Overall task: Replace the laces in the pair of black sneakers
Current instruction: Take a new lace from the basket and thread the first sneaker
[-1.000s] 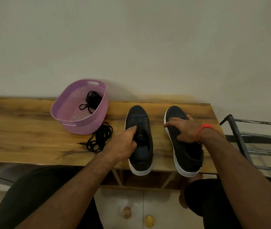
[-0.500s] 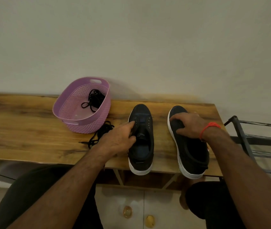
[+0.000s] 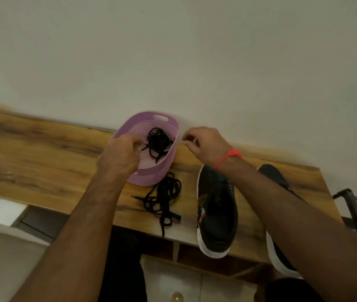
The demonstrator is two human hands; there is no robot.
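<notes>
Two black sneakers with white soles lie on the wooden table (image 3: 42, 153), toes toward the wall. The left sneaker (image 3: 216, 214) shows empty eyelets; my right forearm crosses the right sneaker (image 3: 274, 174). A purple basket (image 3: 147, 179) holds a bundle of black laces (image 3: 159, 140). My left hand (image 3: 121, 156) reaches into the basket with its fingers curled beside that bundle; a grip is not visible. My right hand (image 3: 203, 144), with a red band at the wrist, hovers just right of the basket, fingers loosely curled and holding nothing. More black laces (image 3: 162, 197) lie loose in front of the basket.
The table stands against a plain wall, and both sneaker heels overhang its near edge. One loose lace end hangs over that edge. A grey metal rack (image 3: 352, 205) stands at the right. My knees are below the table edge.
Both hands have left the sneakers and moved left and back, the left into the basket, the right beside it. The view has swung left and tilted.
</notes>
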